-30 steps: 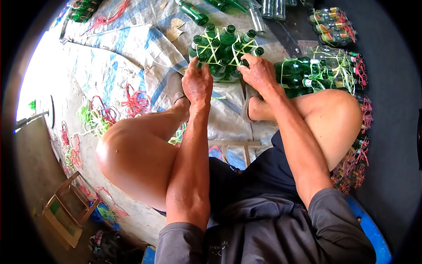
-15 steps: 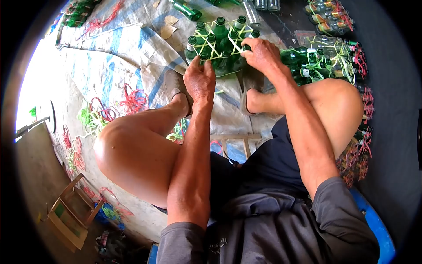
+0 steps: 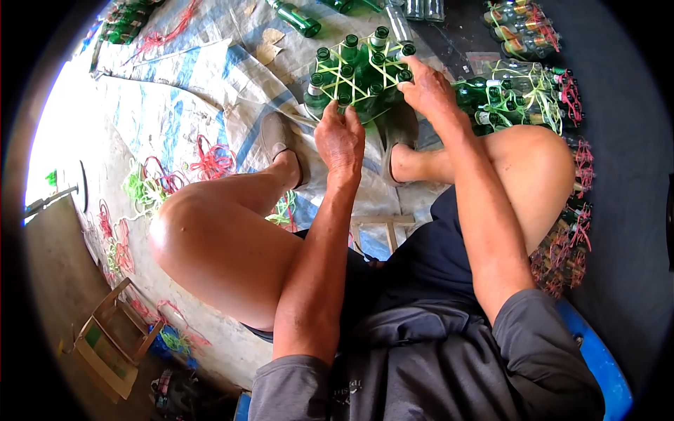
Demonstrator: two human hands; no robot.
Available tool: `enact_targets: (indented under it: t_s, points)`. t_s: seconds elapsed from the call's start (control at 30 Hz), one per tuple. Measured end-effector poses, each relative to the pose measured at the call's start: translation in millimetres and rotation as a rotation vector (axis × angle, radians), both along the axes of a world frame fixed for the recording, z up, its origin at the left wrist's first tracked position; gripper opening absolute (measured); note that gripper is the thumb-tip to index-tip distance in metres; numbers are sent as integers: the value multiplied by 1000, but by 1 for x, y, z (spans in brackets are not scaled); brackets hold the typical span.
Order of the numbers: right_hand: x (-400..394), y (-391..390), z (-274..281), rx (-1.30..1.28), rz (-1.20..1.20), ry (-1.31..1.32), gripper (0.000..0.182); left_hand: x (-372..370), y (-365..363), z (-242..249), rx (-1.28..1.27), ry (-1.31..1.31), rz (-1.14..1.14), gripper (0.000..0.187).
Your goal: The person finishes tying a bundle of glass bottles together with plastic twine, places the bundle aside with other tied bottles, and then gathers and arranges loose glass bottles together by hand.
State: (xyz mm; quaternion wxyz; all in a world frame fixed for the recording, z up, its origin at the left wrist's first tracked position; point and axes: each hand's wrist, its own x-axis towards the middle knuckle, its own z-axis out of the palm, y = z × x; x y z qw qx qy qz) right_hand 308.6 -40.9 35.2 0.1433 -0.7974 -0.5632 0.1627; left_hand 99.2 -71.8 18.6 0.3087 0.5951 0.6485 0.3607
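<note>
Green glass bottles (image 3: 366, 70) stand upright in a bundle between my feet, their necks laced together with pale yellow-green plastic string (image 3: 357, 87). My left hand (image 3: 340, 137) is at the near side, thumb and finger closed about a bottle neck and the string there. At the right side, my right hand (image 3: 430, 90) has its thumb and forefinger on either side of another bottle neck. The other fingers of both hands are curled, and their undersides are hidden.
Tied bundles of bottles (image 3: 502, 98) lie along the right. Loose green bottles (image 3: 298, 19) rest on the white and blue sheet (image 3: 203, 77) ahead. Tangles of red string (image 3: 213, 160) lie to the left, a wooden frame (image 3: 116, 340) lower left, and a blue seat (image 3: 597, 365) beneath me.
The bottle bundle has turned slightly and its near left side has shifted right and nearer. My left hand moved right and nearer with it; my right hand moved slightly right.
</note>
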Motion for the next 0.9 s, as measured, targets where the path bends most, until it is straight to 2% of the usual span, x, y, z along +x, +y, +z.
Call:
enact_targets:
  t_s: [0.1, 0.17, 0.23, 0.27, 0.3, 0.37, 0.47, 0.57, 0.77, 0.8, 0.9]
  points:
    - [-27, -13, 20, 34, -167, -10, 25, 2, -3, -2, -54, -27, 23, 36]
    - [-39, -27, 15, 62, -67, 116, 25, -1, -3, -4, -109, -5, 9, 41]
    - [-52, -34, 6, -86, -55, 513, 31, -3, -5, -2, -116, -3, 8, 40]
    - [-70, -41, -1, -186, -193, 948, 40, -4, -8, 0, -129, -35, 14, 40]
    - [-75, -40, 3, -224, -107, 985, 43, -4, -10, -1, -145, -67, 22, 41]
    - [-89, -44, 10, -234, -200, 1177, 37, -7, -14, -3, -183, -132, 39, 42]
    - [-97, -48, -12, -186, -291, 1351, 27, -9, -22, 7, -283, -326, 124, 42]
    - [-93, -49, -20, -239, -343, 1539, 25, -9, -28, 2, -337, -420, 181, 42]
    - [-96, -42, -42, -193, -383, 1629, 17, -2, -39, -11, -398, -510, 238, 40]
    - [-97, -42, -42, -185, -385, 1627, 15, -1, -43, -10, -346, -469, 256, 40]
    - [-99, -39, -39, -182, -423, 1560, 11, -6, -49, -9, -416, -547, 230, 50]
